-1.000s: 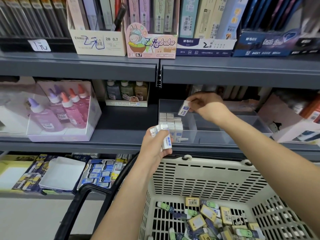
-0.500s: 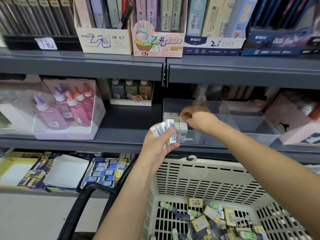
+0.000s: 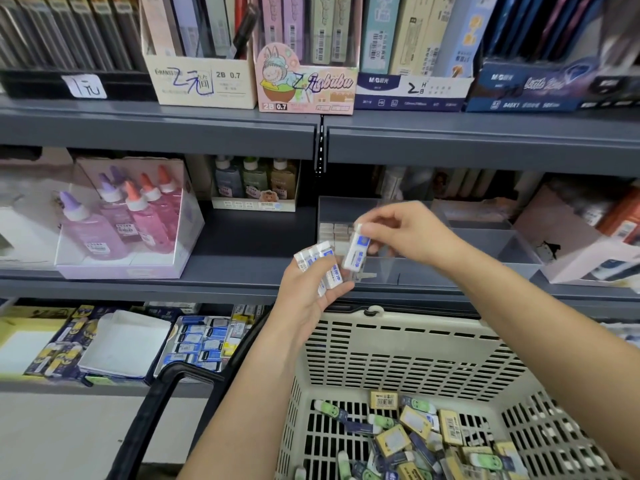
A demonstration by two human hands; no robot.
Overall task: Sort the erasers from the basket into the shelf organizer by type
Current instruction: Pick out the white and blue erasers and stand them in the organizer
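Observation:
My left hand (image 3: 308, 296) holds a fanned stack of white erasers with blue labels (image 3: 320, 263) in front of the middle shelf. My right hand (image 3: 405, 233) pinches one more white-and-blue eraser (image 3: 356, 249) by its top end, just right of the stack. Behind both hands sits the clear shelf organizer (image 3: 498, 244); its left compartment holds a row of white erasers (image 3: 334, 230), partly hidden by my hands. Below, the beige slotted basket (image 3: 398, 344) holds several loose erasers (image 3: 415, 441) in yellow, green and dark blue wrappers.
A box of pink glue bottles (image 3: 121, 223) stands on the left of the middle shelf. Small bottles (image 3: 254, 185) sit behind it. The basket's black handle (image 3: 156, 403) hangs at the lower left. Pencil-lead boxes (image 3: 304, 81) fill the top shelf. Packaged stationery (image 3: 201, 341) lies on the lower shelf.
My right hand came out of the organizer's left compartment and back to the stack, and now pinches a single eraser. My left hand stayed roughly in place.

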